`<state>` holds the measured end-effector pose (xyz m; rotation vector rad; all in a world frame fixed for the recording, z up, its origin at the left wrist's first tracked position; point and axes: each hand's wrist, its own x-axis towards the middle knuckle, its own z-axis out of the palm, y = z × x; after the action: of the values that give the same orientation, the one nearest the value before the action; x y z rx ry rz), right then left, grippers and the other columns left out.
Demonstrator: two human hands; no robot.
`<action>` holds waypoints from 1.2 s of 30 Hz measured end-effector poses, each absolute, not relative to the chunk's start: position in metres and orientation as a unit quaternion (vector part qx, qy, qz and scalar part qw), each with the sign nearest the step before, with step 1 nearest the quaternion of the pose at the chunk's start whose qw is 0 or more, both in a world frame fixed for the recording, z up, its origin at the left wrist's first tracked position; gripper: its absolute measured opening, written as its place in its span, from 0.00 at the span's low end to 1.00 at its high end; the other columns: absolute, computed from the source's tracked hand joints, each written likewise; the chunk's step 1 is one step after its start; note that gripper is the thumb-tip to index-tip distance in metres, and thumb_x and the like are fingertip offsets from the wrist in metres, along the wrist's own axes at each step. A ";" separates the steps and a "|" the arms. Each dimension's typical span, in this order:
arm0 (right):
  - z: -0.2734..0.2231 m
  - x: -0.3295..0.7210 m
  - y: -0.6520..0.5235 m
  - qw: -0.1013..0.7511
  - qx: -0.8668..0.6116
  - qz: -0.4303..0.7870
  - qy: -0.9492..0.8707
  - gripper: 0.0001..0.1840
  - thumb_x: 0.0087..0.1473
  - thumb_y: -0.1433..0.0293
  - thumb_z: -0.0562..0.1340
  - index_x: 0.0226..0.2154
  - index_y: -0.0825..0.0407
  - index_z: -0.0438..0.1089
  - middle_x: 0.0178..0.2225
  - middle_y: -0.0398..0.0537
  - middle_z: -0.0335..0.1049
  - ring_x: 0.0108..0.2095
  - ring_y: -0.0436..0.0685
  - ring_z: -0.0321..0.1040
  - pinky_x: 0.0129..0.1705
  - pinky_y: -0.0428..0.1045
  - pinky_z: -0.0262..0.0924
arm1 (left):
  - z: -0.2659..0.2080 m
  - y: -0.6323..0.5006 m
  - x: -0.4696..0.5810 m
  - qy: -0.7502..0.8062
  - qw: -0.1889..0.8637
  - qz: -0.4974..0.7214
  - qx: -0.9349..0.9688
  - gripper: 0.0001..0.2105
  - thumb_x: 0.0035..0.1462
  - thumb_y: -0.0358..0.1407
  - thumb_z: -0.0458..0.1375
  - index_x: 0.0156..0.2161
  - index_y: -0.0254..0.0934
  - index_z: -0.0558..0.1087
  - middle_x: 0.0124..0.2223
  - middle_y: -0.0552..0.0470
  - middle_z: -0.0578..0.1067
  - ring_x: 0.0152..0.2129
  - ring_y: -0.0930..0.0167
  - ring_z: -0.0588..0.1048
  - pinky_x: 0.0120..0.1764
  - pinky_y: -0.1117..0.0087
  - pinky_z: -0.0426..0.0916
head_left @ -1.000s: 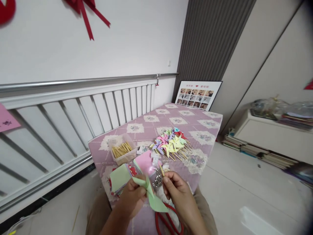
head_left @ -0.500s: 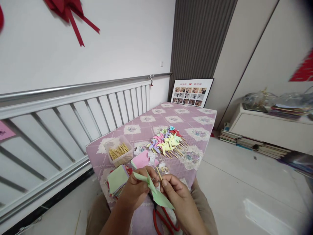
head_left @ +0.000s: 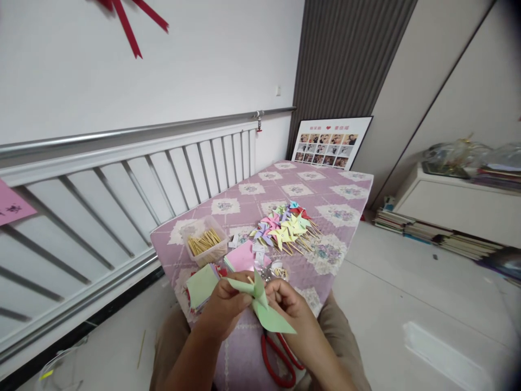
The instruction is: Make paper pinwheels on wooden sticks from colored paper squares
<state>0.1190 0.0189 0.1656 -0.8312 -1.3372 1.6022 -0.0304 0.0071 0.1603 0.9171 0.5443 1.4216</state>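
Note:
A light green paper pinwheel (head_left: 269, 317) is held up over the near end of the table. My left hand (head_left: 228, 307) is closed on its left side, the thumb pressed by the folded centre. Just above those fingers the tip of a thin wooden stick (head_left: 250, 280) shows behind the paper. My right hand (head_left: 292, 307) is closed close behind the pinwheel's right side; the paper hides what its fingertips pinch. Red-handled scissors or pliers (head_left: 280, 361) lie below the hands, their working end covered.
A clear plastic box (head_left: 208, 259) of short wooden sticks stands at the left. Near it lie stacks of green paper squares (head_left: 202, 287) and pink paper (head_left: 243, 257). Finished pinwheels (head_left: 285, 228) are heaped further back. A small cup (head_left: 279, 270) holds tiny pieces. A radiator (head_left: 163, 184) borders the table.
The stick, earlier upright in my right fingers, is now behind the pinwheel with only its tip showing. The pinwheel has turned more toward me. The view has shifted slightly.

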 end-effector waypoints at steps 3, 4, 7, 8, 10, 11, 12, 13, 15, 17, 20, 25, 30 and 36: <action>0.163 0.127 0.023 0.426 -0.362 0.604 -0.568 0.17 0.49 0.56 0.66 0.26 0.51 0.65 0.20 0.35 0.55 0.22 0.47 0.50 0.25 0.43 0.46 | 0.158 0.008 -0.031 0.252 0.632 0.644 0.350 0.09 0.44 0.34 0.68 0.32 0.35 0.76 0.28 0.55 0.71 0.24 0.76 0.66 0.29 0.74 0.61; 0.162 0.131 0.025 0.429 -0.374 0.592 -0.570 0.15 0.48 0.58 0.66 0.26 0.51 0.66 0.21 0.36 0.57 0.23 0.47 0.51 0.26 0.44 0.47 | 0.156 0.009 -0.031 0.256 0.628 0.657 0.329 0.09 0.42 0.34 0.68 0.31 0.36 0.76 0.28 0.55 0.72 0.23 0.76 0.67 0.28 0.74 0.61; 0.161 0.141 0.028 0.446 -0.402 0.594 -0.536 0.14 0.45 0.59 0.68 0.26 0.52 0.68 0.20 0.36 0.59 0.21 0.47 0.52 0.24 0.43 0.47 | 0.154 0.009 -0.033 0.264 0.616 0.688 0.278 0.10 0.41 0.34 0.69 0.31 0.37 0.75 0.30 0.55 0.73 0.25 0.75 0.69 0.28 0.74 0.63; 0.161 0.143 0.028 0.457 -0.405 0.604 -0.512 0.14 0.43 0.60 0.69 0.26 0.52 0.68 0.19 0.36 0.59 0.21 0.47 0.52 0.24 0.43 0.47 | 0.153 0.008 -0.033 0.263 0.618 0.691 0.267 0.11 0.41 0.34 0.69 0.31 0.37 0.75 0.31 0.55 0.73 0.25 0.75 0.69 0.28 0.75 0.63; 0.163 0.143 0.026 0.480 -0.399 0.627 -0.465 0.14 0.42 0.61 0.70 0.26 0.51 0.68 0.18 0.36 0.60 0.20 0.47 0.52 0.23 0.43 0.47 | 0.153 0.006 -0.033 0.252 0.627 0.694 0.248 0.10 0.41 0.34 0.70 0.30 0.38 0.74 0.32 0.55 0.73 0.26 0.75 0.69 0.28 0.75 0.65; 0.163 0.141 0.025 0.491 -0.392 0.639 -0.444 0.14 0.41 0.61 0.70 0.26 0.51 0.69 0.18 0.36 0.61 0.20 0.47 0.53 0.24 0.43 0.48 | 0.153 0.005 -0.032 0.244 0.634 0.694 0.239 0.10 0.41 0.34 0.70 0.29 0.38 0.74 0.31 0.55 0.73 0.25 0.76 0.69 0.28 0.76 0.65; 0.164 0.139 0.023 0.501 -0.382 0.649 -0.426 0.14 0.41 0.62 0.70 0.27 0.51 0.69 0.19 0.36 0.62 0.20 0.47 0.54 0.24 0.43 0.49 | 0.152 0.004 -0.032 0.237 0.641 0.693 0.230 0.10 0.41 0.34 0.70 0.28 0.38 0.73 0.31 0.56 0.72 0.25 0.76 0.69 0.28 0.76 0.66; 0.164 0.137 0.021 0.509 -0.372 0.659 -0.411 0.14 0.41 0.62 0.71 0.27 0.51 0.69 0.19 0.37 0.64 0.20 0.47 0.55 0.25 0.43 0.50 | 0.152 0.003 -0.031 0.230 0.647 0.692 0.223 0.10 0.40 0.34 0.70 0.27 0.37 0.73 0.31 0.56 0.72 0.25 0.76 0.69 0.28 0.77 0.66; 0.163 0.132 0.018 0.519 -0.352 0.675 -0.390 0.13 0.41 0.63 0.71 0.28 0.51 0.70 0.19 0.38 0.65 0.20 0.47 0.57 0.26 0.43 0.52 | 0.152 0.000 -0.029 0.220 0.657 0.688 0.213 0.11 0.40 0.35 0.70 0.26 0.37 0.73 0.30 0.56 0.72 0.24 0.77 0.69 0.26 0.78 0.65; 0.161 0.129 0.016 0.529 -0.337 0.681 -0.379 0.13 0.41 0.63 0.71 0.29 0.51 0.71 0.20 0.38 0.66 0.21 0.47 0.59 0.26 0.43 0.52 | 0.152 -0.002 -0.028 0.216 0.665 0.683 0.210 0.10 0.40 0.35 0.70 0.27 0.37 0.73 0.31 0.55 0.73 0.24 0.77 0.70 0.25 0.79 0.65; 0.158 0.127 0.016 0.545 -0.334 0.671 -0.376 0.13 0.43 0.62 0.71 0.31 0.51 0.73 0.20 0.39 0.66 0.22 0.48 0.59 0.26 0.43 0.53 | 0.149 -0.005 -0.027 0.217 0.671 0.678 0.207 0.10 0.40 0.33 0.70 0.28 0.36 0.74 0.32 0.54 0.74 0.25 0.76 0.73 0.26 0.79 0.67; 0.161 0.128 0.017 0.595 -0.325 0.607 -0.415 0.10 0.47 0.61 0.69 0.29 0.49 0.73 0.29 0.41 0.70 0.25 0.48 0.61 0.29 0.44 0.57 | 0.136 -0.007 -0.033 0.240 0.683 0.661 0.201 0.10 0.40 0.34 0.71 0.29 0.37 0.76 0.36 0.53 0.77 0.28 0.73 0.76 0.28 0.78 0.70; 0.167 0.129 0.015 0.572 -0.308 0.643 -0.406 0.09 0.49 0.60 0.67 0.28 0.46 0.71 0.31 0.43 0.74 0.29 0.53 0.67 0.32 0.48 0.62 | 0.129 -0.010 -0.043 0.265 0.662 0.678 0.181 0.12 0.38 0.34 0.71 0.30 0.38 0.76 0.38 0.52 0.79 0.25 0.73 0.76 0.28 0.75 0.71; 0.166 0.127 0.014 0.579 -0.296 0.652 -0.390 0.09 0.48 0.59 0.68 0.27 0.45 0.71 0.29 0.42 0.75 0.27 0.53 0.67 0.30 0.48 0.62 | 0.127 -0.014 -0.050 0.287 0.649 0.685 0.167 0.12 0.36 0.35 0.72 0.30 0.41 0.76 0.37 0.54 0.79 0.25 0.75 0.74 0.27 0.76 0.70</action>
<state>0.1269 0.0141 0.1657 -0.6918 -0.9126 1.5236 -0.0500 -0.0136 0.1272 0.3795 0.6531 1.5559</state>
